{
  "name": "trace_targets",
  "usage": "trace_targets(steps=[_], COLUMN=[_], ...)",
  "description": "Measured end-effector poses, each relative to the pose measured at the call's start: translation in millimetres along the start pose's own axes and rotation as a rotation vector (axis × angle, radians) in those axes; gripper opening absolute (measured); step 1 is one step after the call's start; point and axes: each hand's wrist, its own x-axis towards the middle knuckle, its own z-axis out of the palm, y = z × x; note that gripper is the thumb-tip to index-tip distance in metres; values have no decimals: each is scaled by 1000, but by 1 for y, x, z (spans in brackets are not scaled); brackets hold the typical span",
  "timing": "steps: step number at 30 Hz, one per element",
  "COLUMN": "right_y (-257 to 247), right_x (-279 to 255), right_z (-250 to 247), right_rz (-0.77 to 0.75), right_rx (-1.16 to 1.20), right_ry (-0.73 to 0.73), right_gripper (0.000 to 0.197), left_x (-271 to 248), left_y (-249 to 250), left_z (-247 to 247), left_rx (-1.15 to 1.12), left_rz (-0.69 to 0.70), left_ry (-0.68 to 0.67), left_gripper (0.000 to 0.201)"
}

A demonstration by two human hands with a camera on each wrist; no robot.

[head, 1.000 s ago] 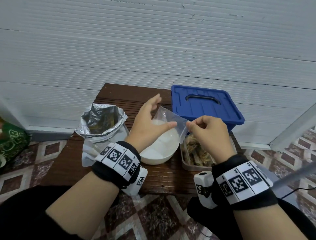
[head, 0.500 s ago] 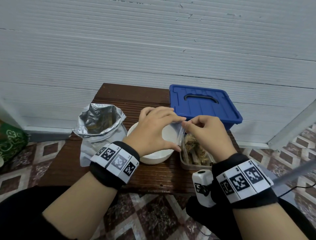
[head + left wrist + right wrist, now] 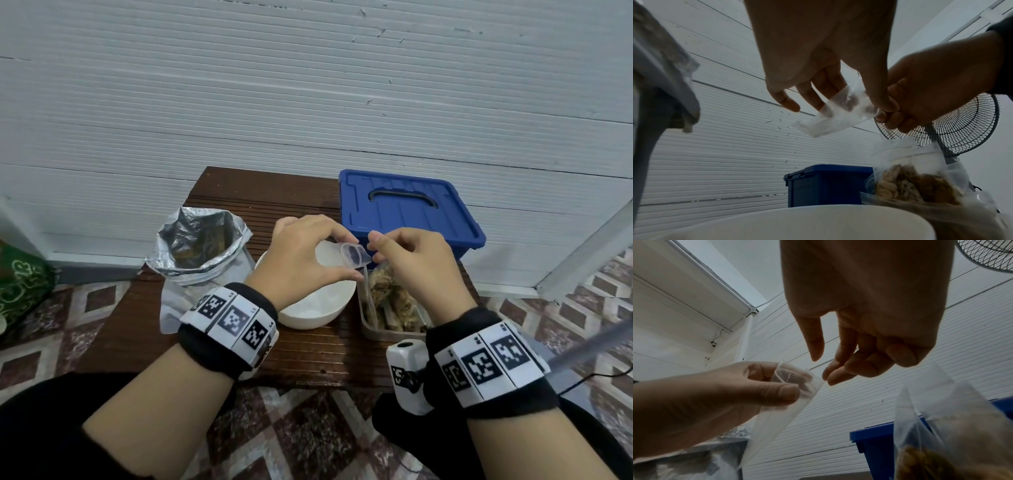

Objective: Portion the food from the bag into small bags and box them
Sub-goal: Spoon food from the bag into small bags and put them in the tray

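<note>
A small clear empty bag (image 3: 356, 257) hangs over the white bowl (image 3: 308, 318), its mouth rounded open. My left hand (image 3: 342, 255) pinches its rim between thumb and fingers, as the right wrist view shows with the bag (image 3: 781, 415) drooping below the left hand (image 3: 774, 381). My right hand (image 3: 378, 250) is beside it. Its curled fingertips (image 3: 830, 378) touch the bag's edge while the thumb stands apart. The open foil food bag (image 3: 198, 240) stands at the left. A clear box (image 3: 383, 334) at the right holds filled small bags (image 3: 910, 183).
A blue lidded box (image 3: 407, 205) sits at the back right of the dark wooden table (image 3: 308, 356). A white slatted wall rises right behind. A fan (image 3: 962, 121) stands to the right, and a green bag (image 3: 20, 284) lies on the tiled floor at the left.
My left hand turned palm-down over the bowl and took the bag by its rim. The bag, earlier stretched flat between both hands, now hangs with its mouth open, and the right thumb has lifted off.
</note>
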Motion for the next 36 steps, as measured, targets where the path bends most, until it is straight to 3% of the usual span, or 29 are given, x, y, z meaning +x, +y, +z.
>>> trace_targets(steps=[9,14,17,20,24,26,30,33,36], right_y=[-4,-32,-50,-63,-77,-80,-84,-85,-85], right_x=[-6,-15,-12,-1,17,23,22,17,8], right_z=[2,24,55,88,126,138,153,156,154], right_rz=[-133,-225,-295,-332,-369,-377,-433,-487,-570], right_rx=[38,8,-49,-104,-188,-215,-213,-196,-376], right_ry=[166,67,-19,-104,-130,-117,-47,-82,-182], right_gripper=[20,14,10,19,32,31,6,7,21], left_x=[8,9,2,-10,-30,-36,-46,-50,-52], left_y=[29,33,15,-14,-44,-51,-59,-61,-58], left_z=[-44,-108,-145,-167,-177,-174,-169,-172,-174], left_rx=[-190,-186,-114,-36,-12,-17,-47,-60,-68], left_rz=[-83,-184,-263,-389,-549,-570,-572,-591,-596], left_ry=[231,462,514,468,228,120,6,0,-29], left_gripper=[43,47,49,51,46,38,50,54,45])
